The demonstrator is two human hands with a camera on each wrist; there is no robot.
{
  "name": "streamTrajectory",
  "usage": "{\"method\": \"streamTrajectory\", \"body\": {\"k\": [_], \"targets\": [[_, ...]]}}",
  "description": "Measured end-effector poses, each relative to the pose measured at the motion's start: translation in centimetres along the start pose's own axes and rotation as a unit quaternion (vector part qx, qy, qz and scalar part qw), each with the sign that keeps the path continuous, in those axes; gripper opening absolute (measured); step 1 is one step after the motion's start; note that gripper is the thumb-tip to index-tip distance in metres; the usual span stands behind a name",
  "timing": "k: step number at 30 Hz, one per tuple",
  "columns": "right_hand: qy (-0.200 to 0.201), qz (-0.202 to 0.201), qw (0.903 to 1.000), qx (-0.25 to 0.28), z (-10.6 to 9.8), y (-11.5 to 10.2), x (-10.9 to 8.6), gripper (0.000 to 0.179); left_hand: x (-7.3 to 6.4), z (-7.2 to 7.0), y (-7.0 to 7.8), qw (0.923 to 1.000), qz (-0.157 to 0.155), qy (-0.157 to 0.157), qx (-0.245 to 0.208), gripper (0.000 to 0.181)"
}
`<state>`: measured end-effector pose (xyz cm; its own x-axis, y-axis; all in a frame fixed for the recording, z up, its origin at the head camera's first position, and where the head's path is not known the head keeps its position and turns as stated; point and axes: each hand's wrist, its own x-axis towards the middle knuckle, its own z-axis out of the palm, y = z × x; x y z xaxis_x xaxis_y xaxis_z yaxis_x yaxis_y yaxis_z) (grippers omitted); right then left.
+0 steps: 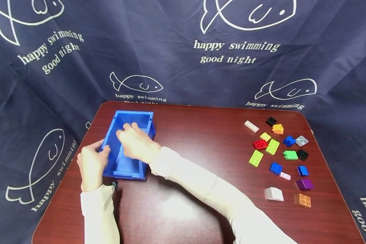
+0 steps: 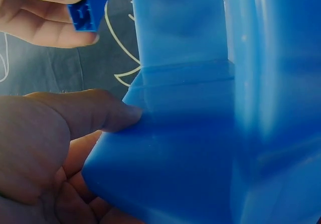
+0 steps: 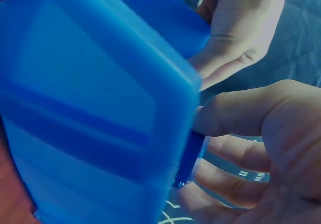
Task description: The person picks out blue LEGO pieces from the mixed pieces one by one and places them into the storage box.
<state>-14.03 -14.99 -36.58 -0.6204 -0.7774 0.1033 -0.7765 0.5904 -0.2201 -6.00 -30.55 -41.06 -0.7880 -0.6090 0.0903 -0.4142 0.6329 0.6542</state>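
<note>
A blue plastic bin [image 1: 113,154] stands on the left part of the table. My left hand [image 1: 93,162] grips the bin's left wall, thumb on the inner side and fingers around the outside in the left wrist view. My right hand [image 1: 138,144] is over the bin's opening, knuckles up. Between its thumb and fingers it pinches a blue toy brick [image 2: 84,15], whose hollow underside shows in the left wrist view. The head view hides this brick behind the hand. In the right wrist view the bin's wall partly covers the brick [image 3: 191,153].
Several loose toy bricks lie scattered on the table's right side, among them a red brick [image 1: 260,144], a lime brick [image 1: 256,158], a white sloped brick [image 1: 274,194] and an orange brick [image 1: 304,200]. A dark fish-print cloth [image 1: 183,78] hangs behind the wooden table [image 1: 201,142].
</note>
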Motion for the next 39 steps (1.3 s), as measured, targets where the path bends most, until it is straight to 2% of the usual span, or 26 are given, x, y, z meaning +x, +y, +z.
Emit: {"method": "streamTrajectory", "body": {"k": [8, 14, 20, 31, 39], "targets": [[-0.026, 0.027, 0.9993, 0.001, 1.0, 0.7, 0.4, 0.04, 0.0, 0.5, 0.6, 1.0, -0.004, -0.009, -0.003, 0.039], [-0.038, 0.023, 0.999, -0.006, 1.7, 1.1, 0.8, 0.038, -0.2, 0.5, 0.9, 0.9998, -0.007, -0.016, -0.003, 0.039], [-0.059, 0.022, 0.998, -0.004, 2.0, 1.0, 1.4, 0.036, -0.2, 0.3, 0.8, 0.9998, -0.011, -0.016, -0.003, 0.039], [-0.102, 0.044, 0.9937, -0.008, 2.7, 0.9, 2.0, 0.032, -0.3, 0.3, 0.4, 0.9994, -0.024, -0.024, 0.0, 0.041], [-0.103, 0.044, 0.9936, -0.015, 3.1, 1.1, 2.5, 0.031, -0.2, 0.1, 0.3, 0.9996, -0.026, -0.014, 0.003, 0.041]]}}
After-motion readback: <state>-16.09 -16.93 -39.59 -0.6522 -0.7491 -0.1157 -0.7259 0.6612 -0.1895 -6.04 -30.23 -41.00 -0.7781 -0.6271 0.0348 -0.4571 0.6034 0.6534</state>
